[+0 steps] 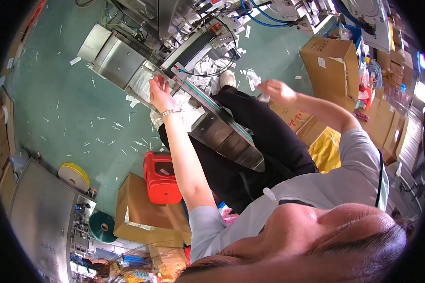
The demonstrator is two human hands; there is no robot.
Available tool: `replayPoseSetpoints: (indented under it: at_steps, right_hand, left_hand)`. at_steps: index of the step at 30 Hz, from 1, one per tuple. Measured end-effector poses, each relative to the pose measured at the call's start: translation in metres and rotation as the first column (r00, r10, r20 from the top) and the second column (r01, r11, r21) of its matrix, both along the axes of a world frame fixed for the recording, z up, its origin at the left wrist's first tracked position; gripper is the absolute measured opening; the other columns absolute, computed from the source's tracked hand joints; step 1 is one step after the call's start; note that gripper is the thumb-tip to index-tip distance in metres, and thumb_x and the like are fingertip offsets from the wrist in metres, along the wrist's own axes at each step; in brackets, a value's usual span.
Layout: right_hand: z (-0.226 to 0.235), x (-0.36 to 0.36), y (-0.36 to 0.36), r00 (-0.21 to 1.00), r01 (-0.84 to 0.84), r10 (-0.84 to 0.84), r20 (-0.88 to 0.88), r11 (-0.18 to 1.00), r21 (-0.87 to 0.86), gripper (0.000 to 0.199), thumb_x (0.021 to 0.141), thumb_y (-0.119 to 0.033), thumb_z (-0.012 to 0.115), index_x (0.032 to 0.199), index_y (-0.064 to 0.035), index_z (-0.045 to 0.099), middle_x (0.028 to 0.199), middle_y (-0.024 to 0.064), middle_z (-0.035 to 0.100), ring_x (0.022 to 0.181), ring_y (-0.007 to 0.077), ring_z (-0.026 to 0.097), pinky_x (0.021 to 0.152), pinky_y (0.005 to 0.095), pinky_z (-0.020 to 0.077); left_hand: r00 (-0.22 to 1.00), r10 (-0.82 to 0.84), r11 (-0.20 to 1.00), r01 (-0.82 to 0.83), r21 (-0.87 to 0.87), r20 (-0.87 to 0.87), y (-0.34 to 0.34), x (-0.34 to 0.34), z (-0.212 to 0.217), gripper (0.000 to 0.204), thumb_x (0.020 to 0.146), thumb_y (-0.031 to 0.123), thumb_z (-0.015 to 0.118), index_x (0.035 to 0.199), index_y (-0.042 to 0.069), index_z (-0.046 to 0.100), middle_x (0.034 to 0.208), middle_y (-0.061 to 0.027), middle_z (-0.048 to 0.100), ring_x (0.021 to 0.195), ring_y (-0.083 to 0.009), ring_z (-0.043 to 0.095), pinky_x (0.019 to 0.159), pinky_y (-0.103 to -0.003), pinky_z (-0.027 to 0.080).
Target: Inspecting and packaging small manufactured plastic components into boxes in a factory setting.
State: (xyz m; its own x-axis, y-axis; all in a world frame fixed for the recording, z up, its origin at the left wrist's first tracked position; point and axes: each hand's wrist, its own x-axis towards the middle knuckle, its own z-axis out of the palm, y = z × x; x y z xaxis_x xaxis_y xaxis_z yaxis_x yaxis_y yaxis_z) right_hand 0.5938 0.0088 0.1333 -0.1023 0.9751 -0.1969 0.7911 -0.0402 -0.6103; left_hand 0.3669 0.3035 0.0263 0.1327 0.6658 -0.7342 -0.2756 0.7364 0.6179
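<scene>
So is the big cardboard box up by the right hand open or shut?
Open: the cardboard box has its top flaps spread apart; what is inside cannot be told.

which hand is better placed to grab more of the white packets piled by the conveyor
Left, probably. The left hand is open right at the white packets heaped beside the conveyor rail. The right hand is raised off to the side and already holds a small white packet.
</scene>
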Motion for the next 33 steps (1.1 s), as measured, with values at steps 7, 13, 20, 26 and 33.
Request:
replayPoseSetpoints:
  at_steps: [7,13,20,26,33]
  right_hand:
    - [0.034,-0.089,-0.002,0.968,0.165,-0.172,-0.182,0.985,-0.053,0.025,0.072,0.000,0.059,0.096,-0.0004,0.055,0.093,0.0131,0.061,0.083,0.0259,0.061,0.073,0.0348,0.0491]
    - [0.047,-0.128,0.040,0.506,0.642,-0.817,-0.275,0.570,-0.513,0.015,0.082,-0.007,0.060,0.095,0.0004,0.056,0.090,0.0106,0.063,0.080,0.0189,0.062,0.069,0.0305,0.0500]
    - [0.052,-0.135,0.105,-0.256,0.576,-0.859,-0.443,0.232,-0.784,0.012,0.086,-0.007,0.056,0.095,0.0008,0.056,0.092,0.0092,0.063,0.083,0.0197,0.063,0.070,0.0327,0.0527]
    - [0.061,-0.138,0.139,-0.458,0.499,-0.703,-0.545,0.304,-0.812,0.015,0.088,-0.010,0.053,0.099,-0.0003,0.056,0.093,0.0098,0.063,0.084,0.0213,0.063,0.071,0.0363,0.0540]
    - [0.069,-0.143,0.157,-0.528,0.481,-0.642,-0.555,0.313,-0.819,0.017,0.088,-0.010,0.053,0.103,-0.0010,0.056,0.095,0.0094,0.063,0.086,0.0203,0.062,0.074,0.0355,0.0532]
  left_hand:
    - [0.995,0.022,0.994,-0.012,-0.107,0.096,0.002,0.001,-0.006,0.034,0.091,0.030,0.048,0.105,-0.001,0.053,0.099,-0.0114,0.060,0.098,-0.0210,0.055,0.086,-0.036,0.043]
    - [0.987,-0.053,0.987,0.076,-0.142,0.155,0.004,-0.009,-0.011,0.021,0.084,0.014,0.059,0.098,0.000,0.053,0.093,-0.0109,0.060,0.087,-0.0218,0.058,0.076,-0.035,0.048]
    - [0.997,-0.018,0.995,0.026,-0.100,0.079,0.006,-0.045,-0.006,0.017,0.076,-0.005,0.063,0.085,-0.001,0.050,0.078,-0.0129,0.060,0.064,-0.0230,0.061,0.062,-0.033,0.054]
    - [0.988,0.113,0.988,-0.123,-0.092,-0.101,0.024,-0.076,-0.002,0.018,0.076,-0.005,0.062,0.083,-0.001,0.046,0.074,-0.0166,0.059,0.059,-0.0239,0.061,0.056,-0.033,0.054]
    - [0.590,-0.500,0.781,0.624,-0.036,-0.634,0.032,-0.078,0.036,0.011,0.083,0.006,0.059,0.087,-0.002,0.053,0.079,-0.0146,0.061,0.064,-0.0212,0.062,0.058,-0.029,0.050]
